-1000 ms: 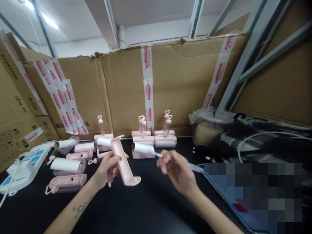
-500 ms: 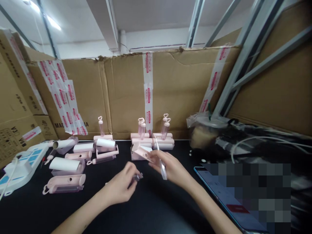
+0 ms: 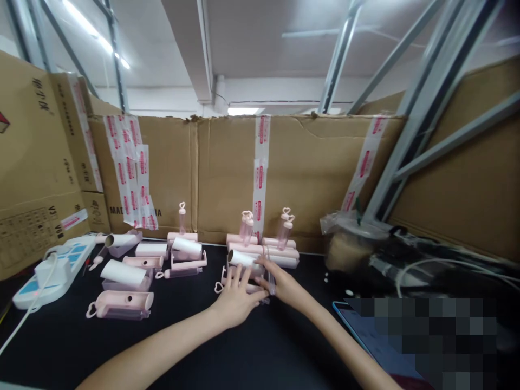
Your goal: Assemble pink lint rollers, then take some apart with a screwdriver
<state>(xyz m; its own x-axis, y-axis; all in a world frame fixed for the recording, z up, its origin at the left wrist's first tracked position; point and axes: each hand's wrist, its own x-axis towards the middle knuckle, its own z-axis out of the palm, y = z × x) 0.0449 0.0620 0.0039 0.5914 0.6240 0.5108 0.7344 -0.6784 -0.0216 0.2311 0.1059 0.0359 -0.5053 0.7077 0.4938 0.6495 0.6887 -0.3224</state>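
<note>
My left hand (image 3: 238,300) reaches over a pink heart-loop part (image 3: 220,286) on the black table, its fingers spread and touching the part. Beside it my right hand (image 3: 286,286) has its fingers bent around a clear plastic piece (image 3: 271,279), near the end of a white paper roll (image 3: 241,258). The roll lies just beyond both hands, its brown core end facing left. Fingers hide part of the pink piece. Behind stand pink cases (image 3: 280,252) with clear, heart-topped tubes (image 3: 285,230) upright on them.
More pink cases (image 3: 122,301) and white rolls (image 3: 124,273) lie on the left, near a white power strip (image 3: 60,276). On the right are a phone (image 3: 357,330), a lidded cup (image 3: 345,246) and cables. A cardboard wall (image 3: 219,173) stands behind.
My left hand has moved right and forward, its fingers opening out over the pink part. The pink shell has left my right hand's raised grip. The view has shifted.
</note>
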